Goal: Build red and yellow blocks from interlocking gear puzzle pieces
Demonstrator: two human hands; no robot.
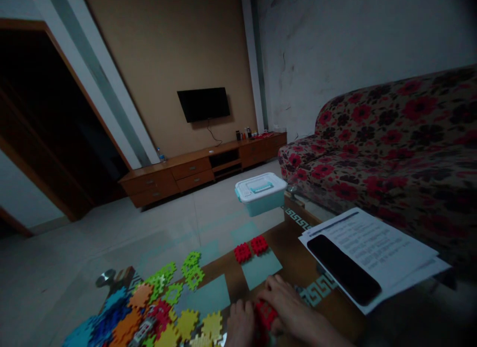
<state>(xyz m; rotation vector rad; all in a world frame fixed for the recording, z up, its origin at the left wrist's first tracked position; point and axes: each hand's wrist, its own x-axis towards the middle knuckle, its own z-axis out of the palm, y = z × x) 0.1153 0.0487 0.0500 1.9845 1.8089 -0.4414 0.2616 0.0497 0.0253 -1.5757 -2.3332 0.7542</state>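
Both my hands meet at the bottom middle of the table. My left hand [240, 323] and my right hand [288, 304] are closed around a clump of red interlocking toy pieces [265, 314] held between them. Two more joined red pieces [251, 248] lie flat on the glass table [294, 260] a little beyond my hands. To the left lies a spread of loose pieces: green ones [179, 277], yellow ones [194, 324], orange ones [130, 314] and blue ones [99, 322].
A black phone [343, 275] rests on printed papers [376, 250] at the table's right. A teal storage box with a white lid [261, 192] stands at the far edge. A flowered sofa [391, 143] is at right; a TV [203, 104] and low wooden cabinet [201, 168] line the far wall.
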